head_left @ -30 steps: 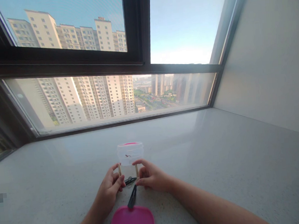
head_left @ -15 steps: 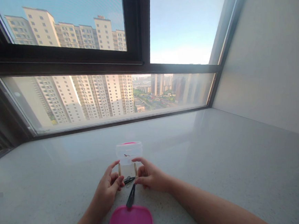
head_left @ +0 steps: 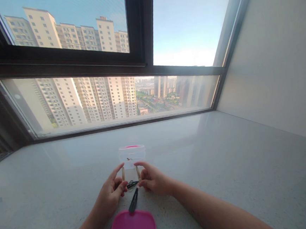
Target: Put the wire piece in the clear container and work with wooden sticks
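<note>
My left hand [head_left: 110,191] pinches a gold-beige hair clip [head_left: 123,174] upright between thumb and fingers, its index finger stretched along the top end. Opposite it, my right hand [head_left: 155,180] grips a second gold-beige hair clip [head_left: 138,173], its top leaning slightly left. A gap separates the two clips. Between and below the hands, dark hair clips [head_left: 132,184] lie in a small heap on the pale counter; their exact number is unclear. Nearer to me, a black snap hair clip [head_left: 133,200] rests with its wide end on the edge of a pink lid [head_left: 133,228].
A clear plastic container [head_left: 132,152] with a pink patch on top stands just beyond my hands. Farther back, a dark window frame [head_left: 122,125] borders the speckled counter [head_left: 212,159]. A white wall [head_left: 276,66] rises on the right.
Both hands stay in nearly the same place, with the fingertips and clips slightly closer together. The right clip's top has tipped a little to the left.
</note>
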The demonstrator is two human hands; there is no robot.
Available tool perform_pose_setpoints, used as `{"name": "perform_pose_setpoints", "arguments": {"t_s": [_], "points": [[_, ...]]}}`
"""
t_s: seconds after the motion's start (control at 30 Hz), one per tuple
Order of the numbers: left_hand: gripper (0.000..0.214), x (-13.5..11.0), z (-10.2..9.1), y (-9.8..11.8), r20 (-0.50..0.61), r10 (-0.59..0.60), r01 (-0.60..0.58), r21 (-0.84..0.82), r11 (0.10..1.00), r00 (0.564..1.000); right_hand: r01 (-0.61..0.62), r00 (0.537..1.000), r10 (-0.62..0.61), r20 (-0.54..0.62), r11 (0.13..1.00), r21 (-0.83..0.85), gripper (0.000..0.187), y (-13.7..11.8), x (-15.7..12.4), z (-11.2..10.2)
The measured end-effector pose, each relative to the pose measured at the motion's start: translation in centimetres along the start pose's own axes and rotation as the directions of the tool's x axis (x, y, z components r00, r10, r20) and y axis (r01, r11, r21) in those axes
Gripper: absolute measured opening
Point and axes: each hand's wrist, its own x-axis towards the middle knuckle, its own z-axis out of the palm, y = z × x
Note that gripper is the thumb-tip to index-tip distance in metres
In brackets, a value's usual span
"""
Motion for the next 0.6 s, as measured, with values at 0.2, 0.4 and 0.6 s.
{"name": "perform_pose_setpoints", "arguments": {"t_s": [0.2, 0.4, 0.6], "points": [[0.068, -0.01, 0.00, 0.20, -0.007, -0.018, 0.018, -0.011, 1.000, 1.000, -0.005, 1.000, 0.005, 0.006, 1.000, -0.025, 0.063, -0.42, 0.00, 0.09], [0.071, 0.05, 0.19, 0.60, -0.027, -0.040, 0.039, -0.040, 0.998, 0.999, 0.019, 1.000, -0.018, 0.013, 0.998, -0.060, 0.062, -0.26, 0.05, 0.18], [0.072, 0.02, 0.24, 0.62, -0.011, -0.044, 0.043, -0.055, 0.998, 0.999, 0.025, 1.000, -0.025, -0.007, 0.999, -0.027, 0.062, -0.51, 0.07, 0.28]]}}
